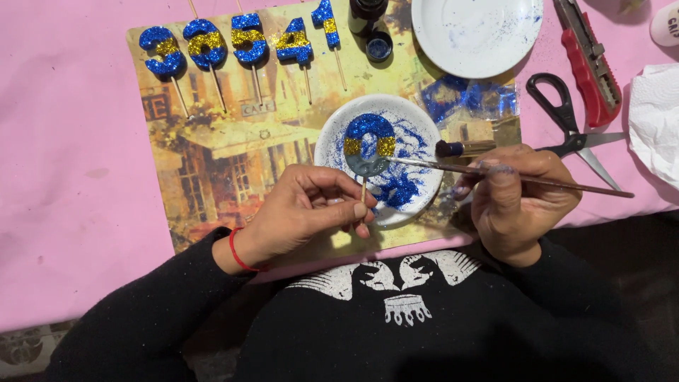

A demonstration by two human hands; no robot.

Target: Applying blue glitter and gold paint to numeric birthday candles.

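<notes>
- The left hand [304, 209] is closed in a pinch: thumb and fingers hold the thin wooden stick of a zero-shaped candle covered with blue and gold glitter [369, 143].
- This zero-shaped candle stands over a small white plate with loose blue glitter on it [417, 131]; its lower part is bare grey, without glitter.
- The right hand [520, 201] is closed around a long thin paintbrush with a dark handle [537, 179]; the fingers wrap it firmly. The brush tip touches the right lower side of the candle.
- The small plate lies on a printed picture sheet in yellow and brown tones [219, 148], which lies on a pink tablecloth [64, 177].
- At the top of the sheet, five finished number candles with blue and gold glitter [244, 39] lie in a row, each on its stick.
- Near them is a dark small bottle [366, 14] with its cap [379, 48] just beside it.
- A bigger white plate with traces of blue [477, 32] is above the small one.
- At the right lie black-handled scissors [566, 117], a red utility knife [587, 64] and a white paper napkin [658, 117].
</notes>
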